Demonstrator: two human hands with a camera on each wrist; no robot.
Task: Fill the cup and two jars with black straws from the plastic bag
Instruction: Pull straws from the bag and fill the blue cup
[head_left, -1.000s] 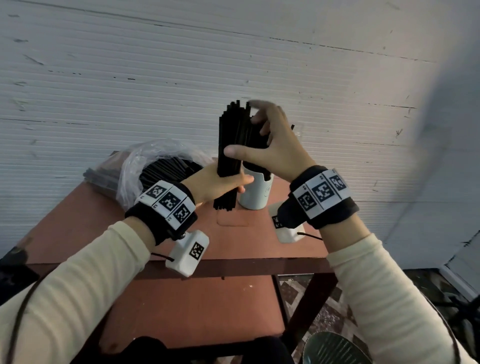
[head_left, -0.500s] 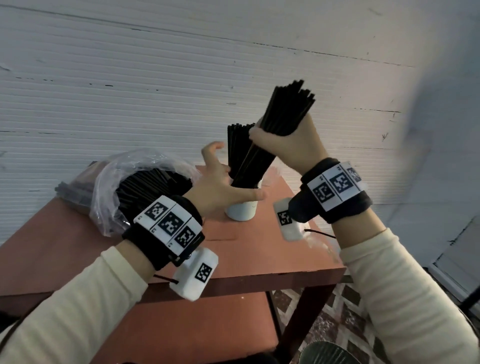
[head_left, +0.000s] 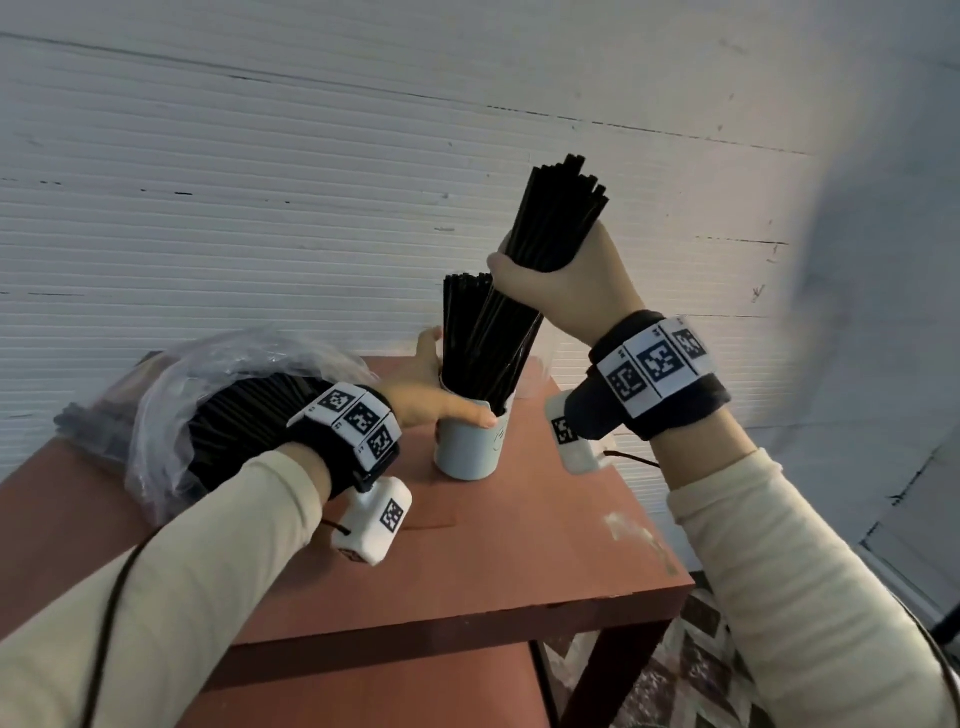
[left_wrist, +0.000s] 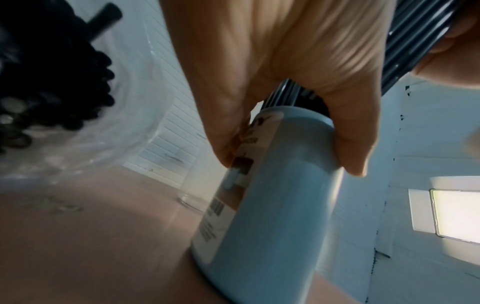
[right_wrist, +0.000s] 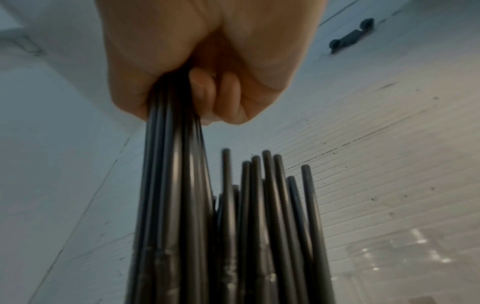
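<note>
Here the right hand grips tilted straws above the left-held cup.

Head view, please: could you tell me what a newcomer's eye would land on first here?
First, the right hand gripping a slanted bundle of black straws, its lower ends in the pale blue cup mid-table. The left hand holds that cup at its rim, beside upright straws already inside. At the table's left, a clear plastic bag bulges with more straws.
</note>
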